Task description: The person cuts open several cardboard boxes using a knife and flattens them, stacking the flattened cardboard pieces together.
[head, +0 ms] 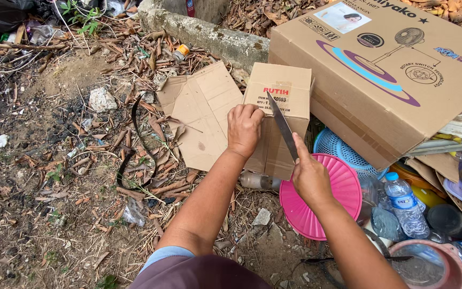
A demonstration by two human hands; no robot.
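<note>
**Knife on the small carton, steadying hand close by**

My right hand (310,179) is closed around the handle of a knife (283,126), forefinger laid along the back of the blade, which slants up across the face of the small cardboard box (279,115) with its tip near the box's top edge. My left hand (244,128) is clamped over the box's left corner, fingers curled down on it, just beside the blade. The box stands upright on the ground, leaning near a flattened cardboard sheet (199,115) on its left and the large printed carton (386,69) on its right.

The risk I judge greatest is the blade slipping sideways off the cardboard toward my left fingers, since they sit so near its path. The light box could also tip or skid on the loose dry leaves (151,139) under pressure. Just below my right hand a pink plastic lid (343,190) and a clear bottle (405,206) crowd the space for my wrist.
</note>
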